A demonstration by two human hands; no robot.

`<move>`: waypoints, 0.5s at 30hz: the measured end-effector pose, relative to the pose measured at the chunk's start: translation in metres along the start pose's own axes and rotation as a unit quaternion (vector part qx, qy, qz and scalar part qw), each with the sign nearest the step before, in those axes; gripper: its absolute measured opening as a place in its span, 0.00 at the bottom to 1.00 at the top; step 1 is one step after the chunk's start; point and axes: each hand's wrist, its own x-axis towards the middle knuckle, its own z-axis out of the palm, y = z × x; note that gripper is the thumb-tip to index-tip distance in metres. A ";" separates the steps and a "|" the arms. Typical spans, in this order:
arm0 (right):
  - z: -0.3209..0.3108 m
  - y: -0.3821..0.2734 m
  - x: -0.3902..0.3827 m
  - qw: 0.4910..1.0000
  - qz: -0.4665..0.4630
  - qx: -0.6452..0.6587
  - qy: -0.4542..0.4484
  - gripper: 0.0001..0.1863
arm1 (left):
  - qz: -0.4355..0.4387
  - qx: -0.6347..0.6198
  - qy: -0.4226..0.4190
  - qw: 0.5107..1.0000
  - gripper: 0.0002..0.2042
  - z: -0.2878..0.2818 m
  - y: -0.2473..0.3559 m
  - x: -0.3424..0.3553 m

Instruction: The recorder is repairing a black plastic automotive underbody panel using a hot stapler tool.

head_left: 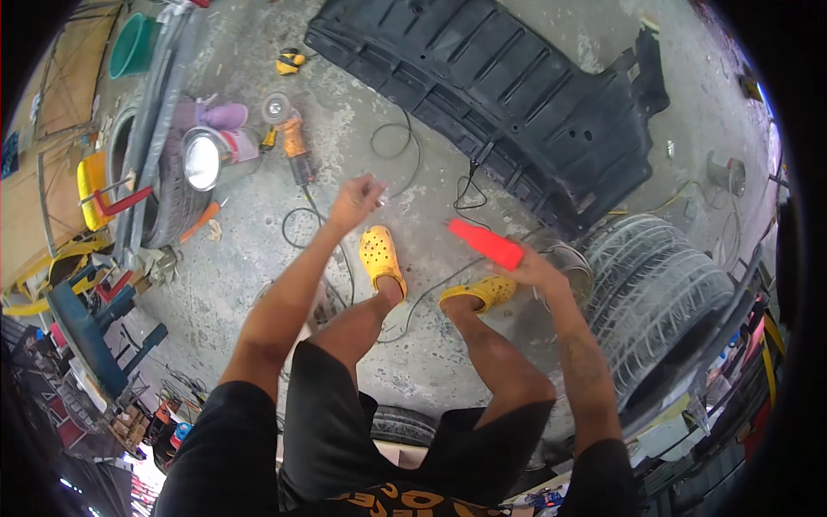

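My right hand (536, 269) is closed around the rear end of a bright red, tapered, bottle-like object (487, 243). Its narrower end points up and left, over the floor between my feet and a large black ribbed plastic panel (517, 95). My left hand (355, 205) hangs above the concrete with its fingers curled together. A small pale bit shows at those fingertips, too small to name. Below the hands are my yellow clogs (377, 252). Nearest the left hand lies an orange angle grinder (295, 142), its cord looping across the floor.
Stacked tyres (663, 293) stand at the right, beside a metal can (568, 269). On the left are an open paint can (203, 162), a purple bottle (226, 115), another tyre (172, 202) and a green bucket (131, 47). Cables (413, 306) run around my feet.
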 end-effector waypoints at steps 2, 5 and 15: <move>0.001 0.036 0.052 1.000 -0.003 0.000 -0.031 0.24 | 0.026 0.050 0.001 0.998 0.17 -0.013 -0.032 0.036; 0.003 0.108 0.124 0.955 0.001 -0.255 -0.150 0.31 | 0.069 0.096 0.002 0.993 0.18 0.003 -0.048 0.083; -0.006 0.133 0.215 0.916 0.095 -0.231 -0.314 0.41 | 0.209 0.138 -0.224 0.942 0.21 0.059 -0.038 0.165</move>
